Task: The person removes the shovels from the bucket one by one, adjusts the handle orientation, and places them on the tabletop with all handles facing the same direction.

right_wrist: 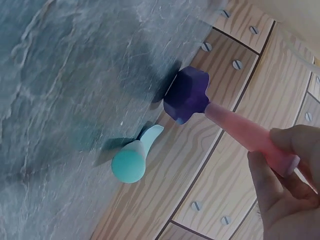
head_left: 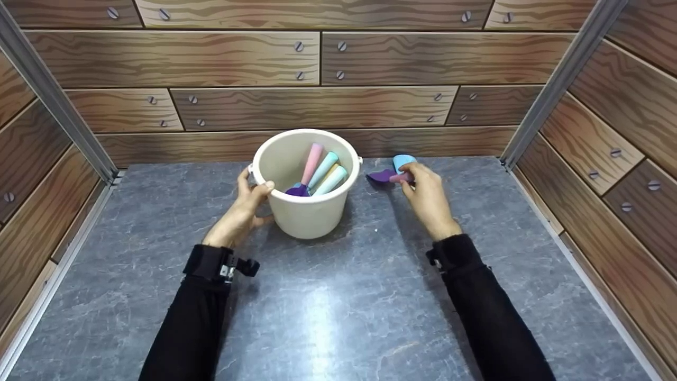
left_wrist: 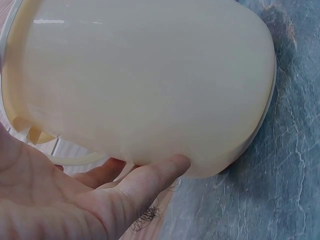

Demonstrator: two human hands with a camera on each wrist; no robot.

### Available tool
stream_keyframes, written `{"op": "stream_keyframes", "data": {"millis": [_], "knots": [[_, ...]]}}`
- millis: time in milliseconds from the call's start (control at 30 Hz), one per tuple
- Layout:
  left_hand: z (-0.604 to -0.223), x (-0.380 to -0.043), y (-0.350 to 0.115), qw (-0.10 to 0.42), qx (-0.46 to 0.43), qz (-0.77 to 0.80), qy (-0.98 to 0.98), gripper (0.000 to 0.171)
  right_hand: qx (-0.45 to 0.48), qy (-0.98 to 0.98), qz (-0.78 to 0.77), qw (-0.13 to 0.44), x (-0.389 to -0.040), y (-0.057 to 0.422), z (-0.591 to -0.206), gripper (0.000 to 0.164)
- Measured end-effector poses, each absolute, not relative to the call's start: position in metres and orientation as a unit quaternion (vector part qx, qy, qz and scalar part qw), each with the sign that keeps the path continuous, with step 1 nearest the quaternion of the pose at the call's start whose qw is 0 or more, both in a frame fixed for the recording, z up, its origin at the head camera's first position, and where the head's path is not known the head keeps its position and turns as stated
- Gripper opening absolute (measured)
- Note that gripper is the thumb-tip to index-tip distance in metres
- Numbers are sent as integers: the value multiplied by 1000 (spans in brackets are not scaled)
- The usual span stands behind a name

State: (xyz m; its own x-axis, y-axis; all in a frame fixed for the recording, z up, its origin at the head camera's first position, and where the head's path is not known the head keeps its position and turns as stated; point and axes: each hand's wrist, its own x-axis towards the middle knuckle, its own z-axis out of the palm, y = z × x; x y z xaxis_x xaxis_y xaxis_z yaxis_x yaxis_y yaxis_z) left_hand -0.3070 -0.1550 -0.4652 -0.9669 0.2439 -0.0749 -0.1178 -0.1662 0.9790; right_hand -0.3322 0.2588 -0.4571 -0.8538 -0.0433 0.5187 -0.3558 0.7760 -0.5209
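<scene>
My left hand [head_left: 240, 209] holds a cream plastic bucket [head_left: 304, 219] by its left side, thumb over the rim and the other fingers along the outer wall. Several small toy tools stand inside it, among them one with a pink handle [head_left: 313, 161] and purple blade, and others with light blue handles. To the right of the bucket, my right hand [head_left: 428, 200] pinches the pink handle of a toy shovel [right_wrist: 240, 129]; its broad purple blade points left, toward the bucket. Just beyond these fingers is a light blue toy tool [head_left: 402, 162] with a teal-ended handle.
Everything stands on a grey marbled tabletop [head_left: 317, 301]. A wood-print wall [head_left: 254, 108] rises close behind the bucket, and similar walls with metal corner posts [head_left: 550, 84] flank both sides. The bucket's thin white bail [left_wrist: 82, 159] shows behind my left fingers.
</scene>
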Motion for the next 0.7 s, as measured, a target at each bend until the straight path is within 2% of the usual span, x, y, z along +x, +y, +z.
{"op": "stream_keyframes", "data": {"millis": [267, 700], "knots": [[-466, -308, -156, 119, 57, 759, 638, 104, 132, -928, 286, 200, -329, 256, -464, 24], [-467, -307, -156, 120, 57, 764, 631, 107, 194, -942, 205, 181, -323, 251, -476, 17]]}}
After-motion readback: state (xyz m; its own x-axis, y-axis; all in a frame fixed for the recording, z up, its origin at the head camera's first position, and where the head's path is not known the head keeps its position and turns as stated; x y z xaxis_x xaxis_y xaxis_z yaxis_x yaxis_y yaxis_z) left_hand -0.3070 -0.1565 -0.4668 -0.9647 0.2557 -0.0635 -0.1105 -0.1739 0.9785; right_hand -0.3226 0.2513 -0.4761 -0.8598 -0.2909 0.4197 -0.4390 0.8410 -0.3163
